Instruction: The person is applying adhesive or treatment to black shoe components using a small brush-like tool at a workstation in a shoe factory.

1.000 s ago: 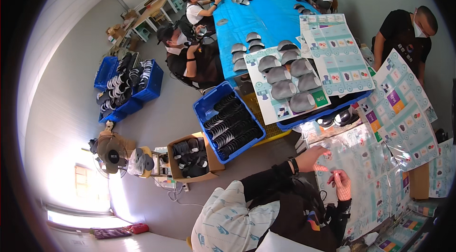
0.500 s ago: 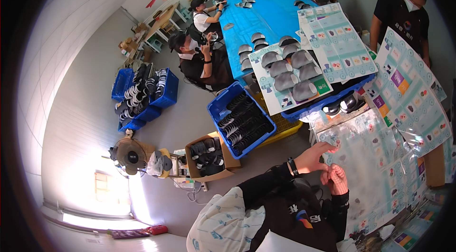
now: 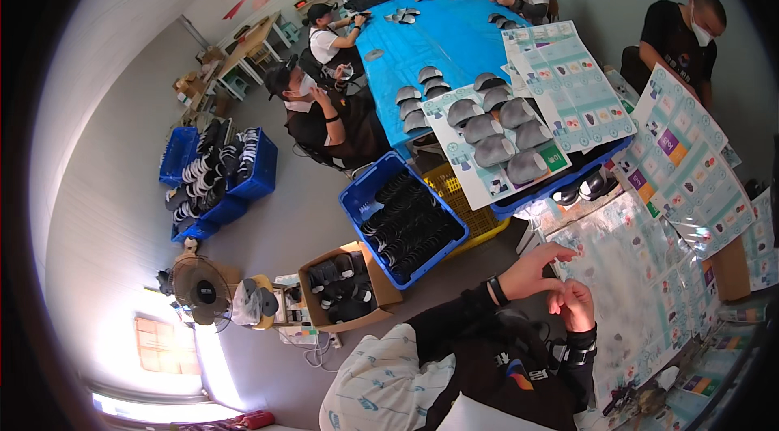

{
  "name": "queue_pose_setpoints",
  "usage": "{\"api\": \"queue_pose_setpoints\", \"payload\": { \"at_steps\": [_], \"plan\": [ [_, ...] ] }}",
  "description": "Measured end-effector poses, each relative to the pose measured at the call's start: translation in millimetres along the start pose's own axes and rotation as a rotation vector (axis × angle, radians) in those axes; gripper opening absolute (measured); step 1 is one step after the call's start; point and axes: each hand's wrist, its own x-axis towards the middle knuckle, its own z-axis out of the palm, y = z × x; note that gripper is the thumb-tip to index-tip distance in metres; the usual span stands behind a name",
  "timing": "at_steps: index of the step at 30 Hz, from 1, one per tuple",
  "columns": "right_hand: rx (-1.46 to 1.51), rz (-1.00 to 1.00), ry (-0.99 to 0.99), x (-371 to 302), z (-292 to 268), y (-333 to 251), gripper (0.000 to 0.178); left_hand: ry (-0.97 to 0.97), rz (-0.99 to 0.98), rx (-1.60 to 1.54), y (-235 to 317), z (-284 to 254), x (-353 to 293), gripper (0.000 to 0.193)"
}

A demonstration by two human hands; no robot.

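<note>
My left hand is held over the near edge of a worktable covered with printed sheets. Its fingers stretch to the right, apart from the thumb, with nothing visible in them. Close beside it, my right hand has curled fingers near the left thumb. Whether something small is pinched there cannot be made out. Beyond both hands, several grey curved shell-like pieces lie in rows on a printed board. Dark bands circle both wrists.
Left of the table stand a blue crate of dark curved pieces, a yellow crate and a cardboard box. Further off is a blue-covered table with people around it. A co-worker stands at the right behind upright printed sheets.
The whole view has shifted slightly. My right hand's fingers have loosened a little, while my left hand keeps nearly the same pose. A seated person's hand has moved closer to their mask.
</note>
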Motion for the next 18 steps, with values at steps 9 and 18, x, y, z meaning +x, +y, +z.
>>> {"api": "queue_pose_setpoints", "payload": {
  "at_steps": [9, 18],
  "plan": [
    [-0.085, 0.193, -0.035, 56, 102, 37, 0.033, 0.133, 0.0, -0.095, -2, -108, -77, 0.06],
    [-0.26, 0.254, -0.189, 110, 155, 51, 0.035, 0.232, 0.034, 0.098, 12, -169, -129, 0.067]
  ]
}}
